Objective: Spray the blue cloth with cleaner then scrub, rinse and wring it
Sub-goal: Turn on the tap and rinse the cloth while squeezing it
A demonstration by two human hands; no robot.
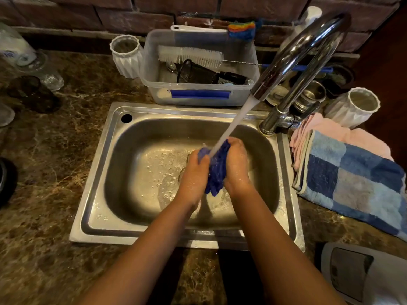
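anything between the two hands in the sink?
Yes, in the head view: the bunched blue cloth is pressed between the left hand and right hand, under the faucet's water stream.

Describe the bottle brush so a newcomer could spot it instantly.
Start at the steel sink and look just behind it to the clear plastic tub on the counter. The bottle brush lies across the tub's top, bristles left, its twisted wire stem running right to a blue handle. It is the only long white bristled thing there; the other items in the tub are dark.
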